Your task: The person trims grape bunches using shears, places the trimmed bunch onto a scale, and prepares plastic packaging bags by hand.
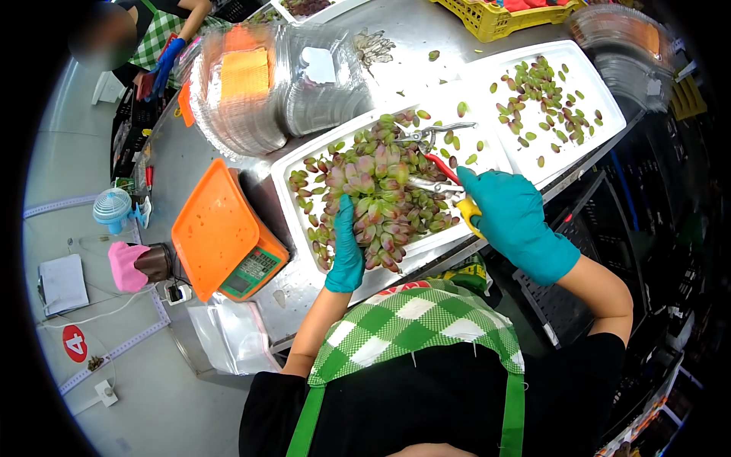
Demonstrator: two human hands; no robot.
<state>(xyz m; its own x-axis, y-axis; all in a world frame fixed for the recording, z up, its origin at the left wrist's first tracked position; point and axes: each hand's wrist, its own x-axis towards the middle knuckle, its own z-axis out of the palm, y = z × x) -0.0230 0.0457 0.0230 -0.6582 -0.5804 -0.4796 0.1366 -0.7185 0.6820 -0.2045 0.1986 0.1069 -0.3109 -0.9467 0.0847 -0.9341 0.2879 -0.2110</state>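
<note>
A large bunch of green and reddish long grapes (373, 175) fills the middle of a white tray (287, 199). My left hand (346, 255), in a teal glove, grips the bunch's near left side; its other fingers are hidden under the grapes. In my teal-gloved right hand (510, 217) is a pair of shears (442, 166) with a red handle, its metal jaws over the far right part of the bunch. Below the red handle, a yellow handle (468, 215) shows at the same hand, near a second metal part by the grapes. Loose grapes lie around the bunch.
Another white tray (601, 95) with loose grapes adjoins on the right. To the left stands an orange scale (217, 228); stacked clear plastic boxes (324, 91) are behind it. A yellow crate (487, 23) is at the back. A co-worker's blue-gloved hand (164, 68) shows at upper left.
</note>
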